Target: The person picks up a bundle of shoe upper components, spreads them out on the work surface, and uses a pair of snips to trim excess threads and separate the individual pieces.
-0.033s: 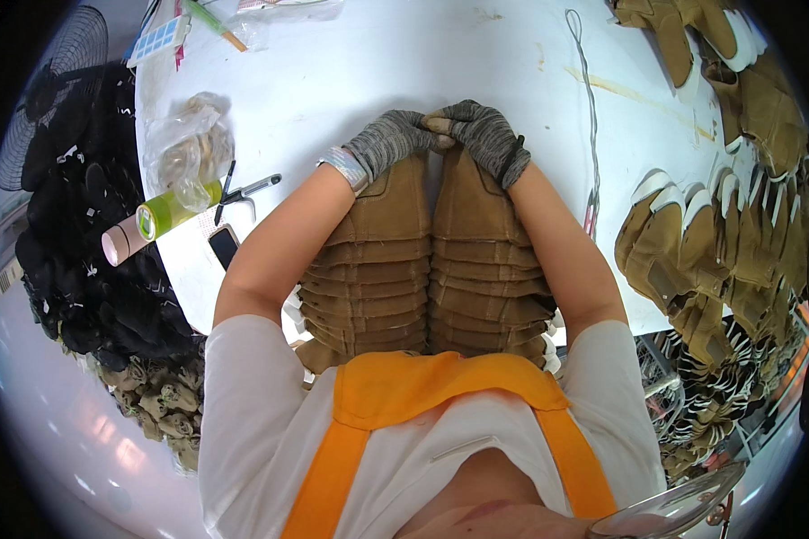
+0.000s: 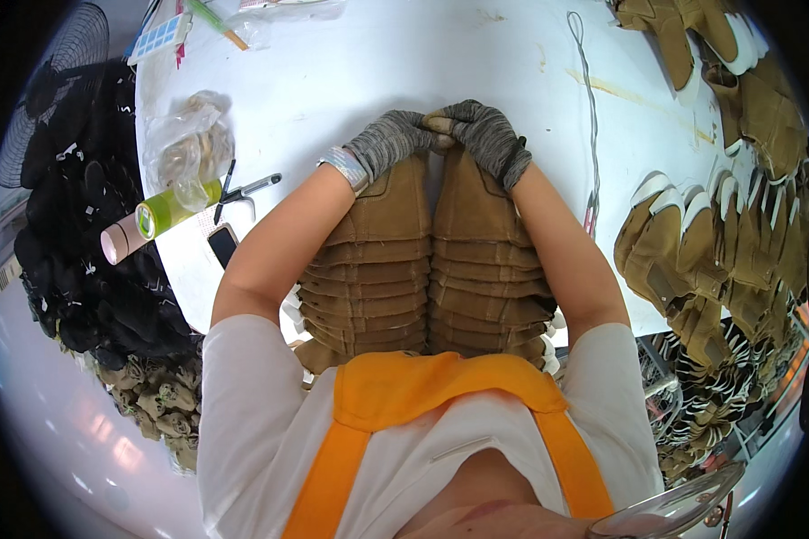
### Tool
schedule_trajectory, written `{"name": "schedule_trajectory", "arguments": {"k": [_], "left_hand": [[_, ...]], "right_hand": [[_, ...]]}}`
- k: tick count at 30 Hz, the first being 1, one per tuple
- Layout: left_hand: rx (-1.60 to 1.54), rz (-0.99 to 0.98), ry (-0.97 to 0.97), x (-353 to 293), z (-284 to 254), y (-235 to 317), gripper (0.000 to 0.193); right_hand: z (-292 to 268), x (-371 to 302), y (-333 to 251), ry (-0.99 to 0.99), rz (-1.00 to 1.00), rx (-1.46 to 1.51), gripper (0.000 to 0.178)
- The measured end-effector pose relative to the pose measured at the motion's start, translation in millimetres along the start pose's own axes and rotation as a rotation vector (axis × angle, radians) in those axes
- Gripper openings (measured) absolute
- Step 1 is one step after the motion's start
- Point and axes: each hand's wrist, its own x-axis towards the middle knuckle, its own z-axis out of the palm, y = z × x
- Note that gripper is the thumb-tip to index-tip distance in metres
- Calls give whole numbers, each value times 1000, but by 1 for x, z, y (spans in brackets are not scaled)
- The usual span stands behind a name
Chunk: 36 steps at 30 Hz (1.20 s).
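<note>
Two side-by-side rows of overlapping brown suede shoe uppers lie in front of my body: a left row [image 2: 377,216] and a right row [image 2: 476,216]. My left hand [image 2: 394,139], in a grey knit glove, rests at the far end of the left row. At the far end of the right row is my right hand [image 2: 481,135], gloved alike. Both hands have their fingers curled and drawn together, and their tan fingertips meet above the gap between the rows. Whatever lies between the fingers, if anything, is too hidden to name.
Brown uppers with white edges [image 2: 670,234] are piled along the white table's [image 2: 503,54] right side. A looped grey cable [image 2: 590,117] lies nearby. On the left are a plastic bag [image 2: 189,153], a green-and-pink bottle [image 2: 157,216], scissors [image 2: 252,189], a phone [image 2: 223,244] and black shoe pieces [image 2: 90,234].
</note>
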Motion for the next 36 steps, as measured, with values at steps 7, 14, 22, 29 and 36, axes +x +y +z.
{"name": "schedule_trajectory", "arguments": {"k": [7, 14, 22, 29, 36], "left_hand": [[165, -17, -18, 30, -6, -24, 40], [350, 55, -261, -3, -28, 20, 41], [652, 183, -152, -14, -29, 19, 33], [1531, 401, 249, -26, -5, 23, 23], [1394, 298, 249, -28, -5, 23, 21]], "right_hand": [[2, -24, -37, 72, -74, -1444, 22], [15, -32, -59, 103, -408, -1704, 23], [-9, 3, -34, 15, -248, -669, 28], [-26, 40, 4, -417, -163, -557, 41], [-13, 34, -17, -186, -221, -838, 41]]}}
